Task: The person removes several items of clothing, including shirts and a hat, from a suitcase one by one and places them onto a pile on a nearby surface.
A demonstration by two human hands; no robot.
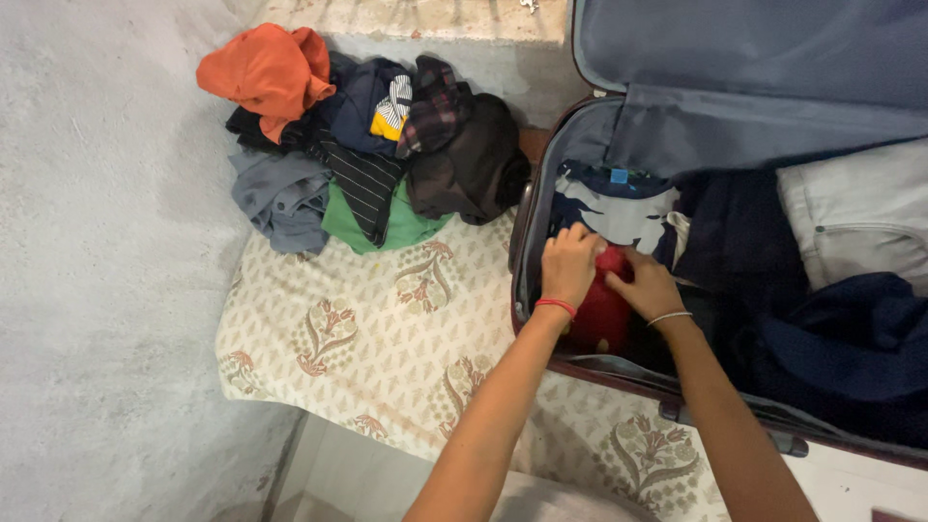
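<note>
A rough grey wall (106, 242) fills the left of the frame. In the lower middle lies a bed with a cream sheet (387, 338) printed with reddish and green flower motifs. At the top centre runs a pale, worn ledge (406, 17). The light is dim and even.

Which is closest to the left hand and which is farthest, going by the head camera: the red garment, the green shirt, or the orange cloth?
Measured from the left hand:
1. Red garment, under the hand, in the suitcase's near corner.
2. Green shirt, to the left on the patterned bedsheet, at the bottom of the clothes pile.
3. Orange cloth, top left of the pile, by the wall.
</note>
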